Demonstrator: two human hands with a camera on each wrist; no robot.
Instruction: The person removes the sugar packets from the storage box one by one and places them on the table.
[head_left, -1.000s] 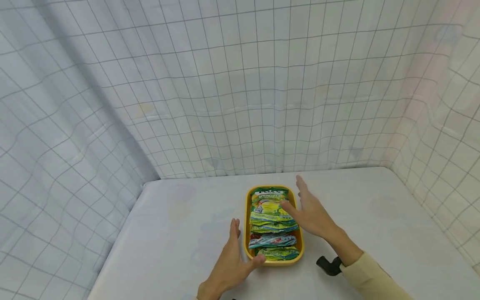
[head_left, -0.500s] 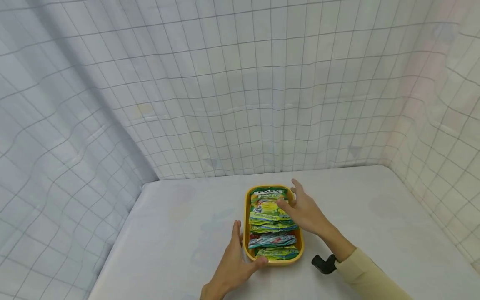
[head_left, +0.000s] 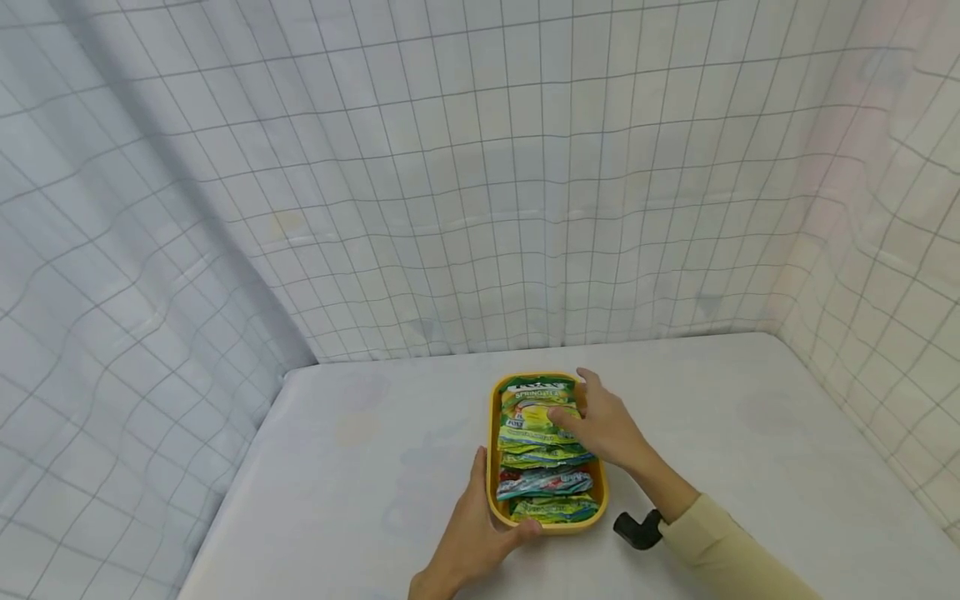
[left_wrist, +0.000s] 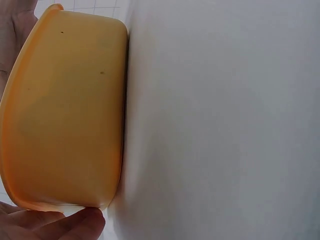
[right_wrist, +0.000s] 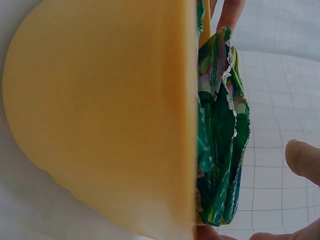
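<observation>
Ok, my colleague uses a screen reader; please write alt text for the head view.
A yellow tray of mostly green packets sits on a white table before a grid-lined curtain. A person's left hand is at the tray's near left corner, the right hand at its right side, thumb over the packets.

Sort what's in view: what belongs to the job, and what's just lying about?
Likely the job:
tray
packets in it
left hand
right hand

Likely just there:
black piece by the right sleeve, perhaps worn
table
curtain
</observation>
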